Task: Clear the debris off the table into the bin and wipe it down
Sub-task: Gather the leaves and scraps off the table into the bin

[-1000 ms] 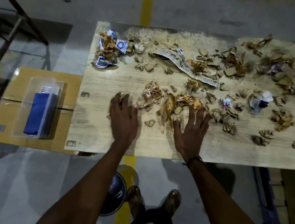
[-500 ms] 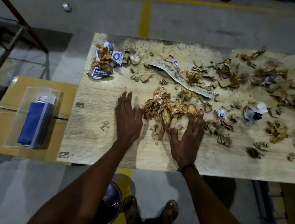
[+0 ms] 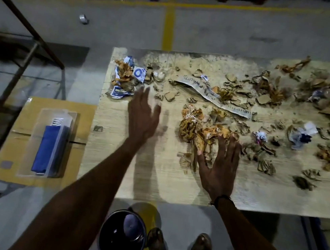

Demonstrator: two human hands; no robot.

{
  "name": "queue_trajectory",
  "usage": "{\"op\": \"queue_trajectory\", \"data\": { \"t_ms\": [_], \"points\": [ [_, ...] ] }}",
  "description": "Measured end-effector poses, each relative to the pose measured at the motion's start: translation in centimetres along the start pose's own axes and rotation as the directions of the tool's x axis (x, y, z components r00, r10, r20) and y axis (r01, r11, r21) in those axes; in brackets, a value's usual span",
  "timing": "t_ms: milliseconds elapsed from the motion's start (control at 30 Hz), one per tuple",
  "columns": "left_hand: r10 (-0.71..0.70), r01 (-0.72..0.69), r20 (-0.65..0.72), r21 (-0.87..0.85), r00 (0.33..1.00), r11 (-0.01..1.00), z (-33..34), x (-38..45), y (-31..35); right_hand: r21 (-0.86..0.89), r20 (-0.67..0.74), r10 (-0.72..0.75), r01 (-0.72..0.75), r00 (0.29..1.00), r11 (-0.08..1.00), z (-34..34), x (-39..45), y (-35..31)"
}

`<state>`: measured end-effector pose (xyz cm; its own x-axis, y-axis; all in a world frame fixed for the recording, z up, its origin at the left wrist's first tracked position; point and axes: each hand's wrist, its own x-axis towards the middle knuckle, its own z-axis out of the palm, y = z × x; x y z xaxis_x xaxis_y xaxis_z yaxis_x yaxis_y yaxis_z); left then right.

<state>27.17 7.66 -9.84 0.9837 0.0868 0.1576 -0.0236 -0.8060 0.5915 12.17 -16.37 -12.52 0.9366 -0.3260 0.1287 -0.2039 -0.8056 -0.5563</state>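
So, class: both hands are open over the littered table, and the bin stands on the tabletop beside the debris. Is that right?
Not quite. The head view shows the bin on the floor below the table edge, near the feet. The left hand and right hand are open, as stated.

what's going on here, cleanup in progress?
Yes, early on. A person stands at a table strewn with debris: torn cardboard, crumpled paper and sawdust. Both hands are open and hold nothing. The right hand lies flat with its fingertips against a pile of brown scraps; the left hand reaches toward blue-and-white wrappers at the far left corner. The bin stands on the floor below the near edge. Most debris is on the table, and no wiping has begun.
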Motion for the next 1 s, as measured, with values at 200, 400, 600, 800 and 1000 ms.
{"op": "queue_trajectory", "data": {
  "t_ms": [200, 400, 600, 800, 1000],
  "points": [
    [-0.116, 0.117, -0.014, 0.12, 0.993, 0.986, -4.6, 10.8, -7.4, 0.008, -0.026, -0.031, 0.031, 0.999, 0.999, 0.1, 0.2, -0.2],
    [-0.147, 0.127, 0.116, 0.167, 0.982, 0.978, -0.5, 13.4, -9.0, -0.004, -0.03, -0.026, 0.025, 0.999, 1.0, 0.4, 0.4, -0.3],
    [0.037, -0.063, 0.204, 0.124, 0.978, 0.99, 4.8, 9.8, -2.6, -0.003, -0.025, -0.013, 0.013, 1.0, 1.0, 0.6, 0.3, -0.2],
    [0.162, -0.141, 0.26, -0.1, 0.952, 0.985, 7.1, 3.7, 5.8, 0.004, -0.035, -0.003, 0.003, 0.999, 1.0, 0.4, 0.4, -0.3],
    [0.064, -0.062, 0.005, -0.18, 0.998, 0.982, 2.7, 2.0, 2.2, 0.013, -0.023, 0.016, -0.016, 1.0, 1.0, 0.2, 0.4, -0.4]
  ]
}}
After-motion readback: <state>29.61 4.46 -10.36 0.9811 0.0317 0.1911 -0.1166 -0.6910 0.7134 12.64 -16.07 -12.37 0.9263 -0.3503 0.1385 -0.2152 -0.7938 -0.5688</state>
